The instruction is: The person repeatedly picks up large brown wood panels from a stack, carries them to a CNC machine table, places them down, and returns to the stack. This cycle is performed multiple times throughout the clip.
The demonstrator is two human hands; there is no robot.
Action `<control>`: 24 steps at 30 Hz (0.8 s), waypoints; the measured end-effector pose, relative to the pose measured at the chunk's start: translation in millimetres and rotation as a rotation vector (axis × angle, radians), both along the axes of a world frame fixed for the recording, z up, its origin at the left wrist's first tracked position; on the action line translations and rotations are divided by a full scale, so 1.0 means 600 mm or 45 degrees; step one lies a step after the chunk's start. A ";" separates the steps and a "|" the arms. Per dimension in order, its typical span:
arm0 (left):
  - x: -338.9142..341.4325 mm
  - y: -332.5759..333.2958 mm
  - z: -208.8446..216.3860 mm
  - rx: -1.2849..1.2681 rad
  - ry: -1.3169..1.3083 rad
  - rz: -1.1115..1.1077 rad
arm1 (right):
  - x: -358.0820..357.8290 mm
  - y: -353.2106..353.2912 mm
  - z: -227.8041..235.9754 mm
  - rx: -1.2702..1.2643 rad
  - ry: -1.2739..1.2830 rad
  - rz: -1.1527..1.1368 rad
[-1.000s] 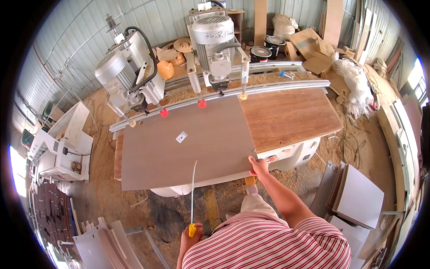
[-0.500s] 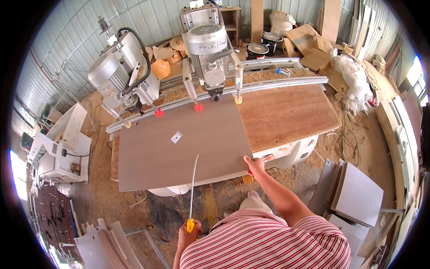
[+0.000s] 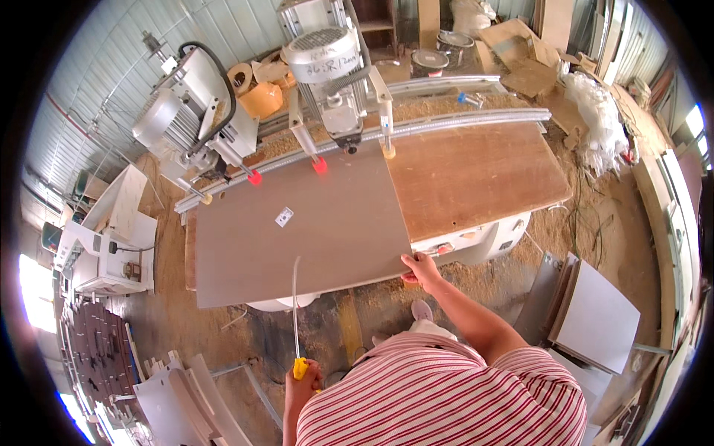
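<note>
Now, left hand: your left hand (image 3: 301,377) is closed around the yellow tool (image 3: 300,367), low beside your striped shirt (image 3: 446,390).
Thin silvery strip: it rises from the tool and bends near its tip, which shows in front of the panel; you cannot tell from here whether they touch.
Right hand: your right hand (image 3: 422,270) pinches the panel's near right corner, thumb uppermost, fingers curled at the edge and partly hidden.
Brown panel: the brown panel (image 3: 327,230) lies flat across the machine's left and middle, beside the bare wooden tabletop (image 3: 476,175), with a small white label (image 3: 284,217) on it.
Red-tipped rods: two red-tipped rods (image 3: 320,165) point down at the panel's far side, below the grey motors (image 3: 324,56).
</note>
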State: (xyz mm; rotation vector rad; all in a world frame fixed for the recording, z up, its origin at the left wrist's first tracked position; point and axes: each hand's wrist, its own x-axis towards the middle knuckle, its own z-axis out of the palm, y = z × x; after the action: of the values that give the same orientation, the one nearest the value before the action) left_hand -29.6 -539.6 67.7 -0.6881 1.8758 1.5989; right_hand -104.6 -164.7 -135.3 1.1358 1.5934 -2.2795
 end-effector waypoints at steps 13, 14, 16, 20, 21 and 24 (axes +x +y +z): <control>0.038 0.000 -0.002 0.322 -0.373 0.174 | 0.037 0.056 -0.016 -0.310 0.124 0.147; 0.040 0.006 -0.011 0.332 -0.367 0.186 | 0.030 0.055 -0.013 -0.304 0.132 0.157; 0.017 -0.009 -0.024 0.115 -0.040 -0.067 | 0.018 0.055 -0.008 -0.292 0.144 0.183; -0.004 -0.014 -0.066 0.055 0.307 0.676 | -0.019 0.048 -0.012 -0.115 0.029 0.203; -0.010 -0.036 -0.088 0.030 0.370 0.752 | -0.028 0.048 -0.009 -0.095 0.026 0.254; -0.038 -0.061 -0.138 0.096 0.392 0.971 | -0.050 0.039 -0.001 -0.264 0.034 0.164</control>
State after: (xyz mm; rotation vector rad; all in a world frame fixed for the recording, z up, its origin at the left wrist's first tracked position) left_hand -52.2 -576.1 -15.0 -1.2899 1.8513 2.3398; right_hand -134.8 -141.0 -135.7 0.9295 1.3574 -2.3187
